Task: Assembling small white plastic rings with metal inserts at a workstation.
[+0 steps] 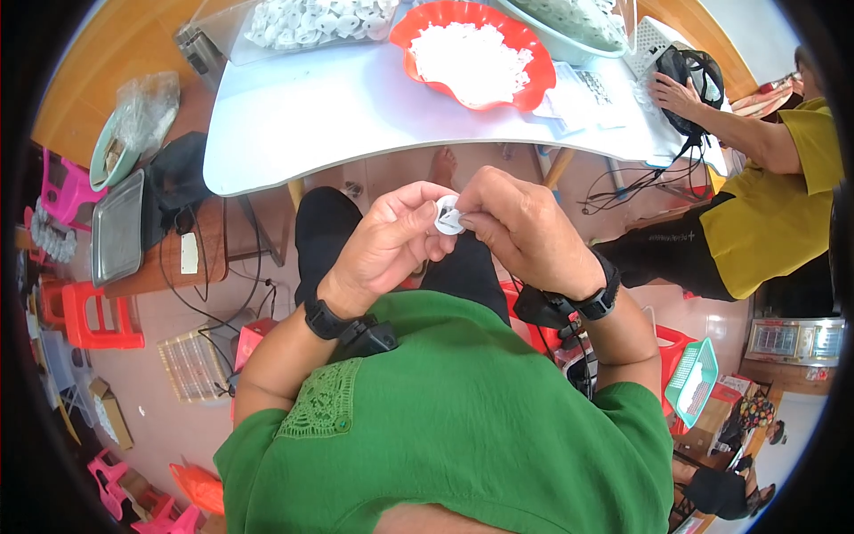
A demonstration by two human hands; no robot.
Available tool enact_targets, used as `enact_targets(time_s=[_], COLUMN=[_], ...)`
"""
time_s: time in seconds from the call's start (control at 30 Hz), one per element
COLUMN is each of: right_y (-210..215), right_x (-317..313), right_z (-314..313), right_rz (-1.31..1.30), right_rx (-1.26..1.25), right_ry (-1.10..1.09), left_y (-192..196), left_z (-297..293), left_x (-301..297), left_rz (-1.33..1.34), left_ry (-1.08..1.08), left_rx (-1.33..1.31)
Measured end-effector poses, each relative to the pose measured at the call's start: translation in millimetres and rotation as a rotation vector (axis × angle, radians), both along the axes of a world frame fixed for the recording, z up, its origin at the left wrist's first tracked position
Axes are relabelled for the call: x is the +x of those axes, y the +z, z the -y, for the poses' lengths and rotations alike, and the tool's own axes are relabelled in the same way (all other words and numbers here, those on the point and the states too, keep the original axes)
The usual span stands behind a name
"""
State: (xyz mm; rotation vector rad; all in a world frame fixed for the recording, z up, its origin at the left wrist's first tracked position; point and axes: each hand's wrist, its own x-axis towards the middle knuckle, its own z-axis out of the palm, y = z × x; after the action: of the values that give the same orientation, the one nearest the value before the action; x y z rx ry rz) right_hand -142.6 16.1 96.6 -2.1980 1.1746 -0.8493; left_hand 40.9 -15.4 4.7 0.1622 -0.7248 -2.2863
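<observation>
Over my lap, just in front of the table's edge, my left hand (pixel 391 233) grips a small round white plastic piece (pixel 447 216) between thumb and fingers. The piece has dark openings or marks on its face. My right hand (pixel 525 227) is closed in a pinch at the piece's right edge, with thumb and forefinger meeting there. Whatever lies between those fingertips is too small or hidden to make out. On the table, a red wavy-rimmed bowl (pixel 411 64) holds a heap of tiny white parts (pixel 470 62). A clear bin (pixel 233 37) beside it contains many white plastic pieces (pixel 320 20).
The white table (pixel 294 125) has a curved near edge. At its back right stands a pale basin (pixel 598 46). A person (pixel 765 178) in yellow at the right touches a black mesh bag (pixel 689 80). Cables, red stools (pixel 100 319) and a metal tray (pixel 118 227) lie around.
</observation>
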Motion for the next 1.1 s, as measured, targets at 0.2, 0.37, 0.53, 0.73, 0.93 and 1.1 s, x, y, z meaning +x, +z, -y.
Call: enact_targets(time_s=[0.2,0.37,0.53,0.73,0.93,1.1], right_y=[1.2,-3.0,-7.5,-17.2,-28.4,-22.1], right_x=[-2.0,-1.8,-1.2,4.5,6.0,12.2], right_z=[0.9,1.0,0.4,-0.4,-1.0,-3.1], right_rz=[0.024,0.057,0.019,0.001,0.036,0.137], right_rx=[0.019,0.005,-0.048,-0.222,-0.255,-0.022], right_ry=[0.012,0.011,0.003,-0.120,-0.204,-0.330], left_y=[0.2,3.3,3.5,9.7,17.7,22.2], left_z=[0.8,0.5,0.1,-2.1,-3.0,-4.2], left_x=[1.1,0.1,0.7,0.7,-2.2,-3.8], left_rz=[0.021,0.070,0.117,0.234,0.362,0.411], left_ry=[-0.014,0.019,0.047,0.134,0.201,0.276], left_rx=[0.009,0.007,-0.008,-0.077,-0.156,-0.207])
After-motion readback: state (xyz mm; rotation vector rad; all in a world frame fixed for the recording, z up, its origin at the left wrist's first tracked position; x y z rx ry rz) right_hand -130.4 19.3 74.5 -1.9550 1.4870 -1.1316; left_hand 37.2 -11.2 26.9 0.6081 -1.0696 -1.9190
